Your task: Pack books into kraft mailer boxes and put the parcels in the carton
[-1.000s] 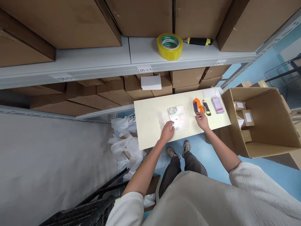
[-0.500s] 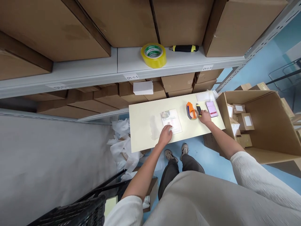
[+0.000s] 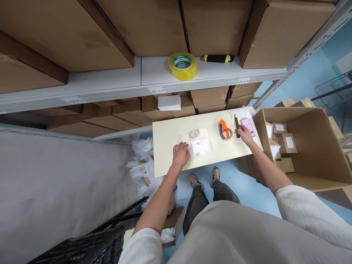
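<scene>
On the cream table (image 3: 165, 161), my left hand (image 3: 180, 156) rests with its fingers apart, just left of a flat white printed packet (image 3: 202, 145). A faint translucent patch, perhaps clear film, shows by its fingertips. My right hand (image 3: 245, 135) is closed around a black and yellow utility knife (image 3: 237, 124), whose tip points towards the shelf. Left of the knife lies an orange tape dispenser (image 3: 224, 129). A phone (image 3: 248, 127) with a lit pink screen lies beside my right hand.
A shelf edge (image 3: 121, 90) runs across, bearing a roll of yellow tape (image 3: 183, 75), another utility knife (image 3: 219, 58) and large cartons (image 3: 159, 29). An open carton (image 3: 319, 146) with small labelled boxes stands right. White wrapping (image 3: 143, 172) is heaped left, near a black crate (image 3: 101, 245).
My left hand has moved left off the packet onto the table beside it. My right hand has shifted slightly right, with the knife turned more upright in the view.
</scene>
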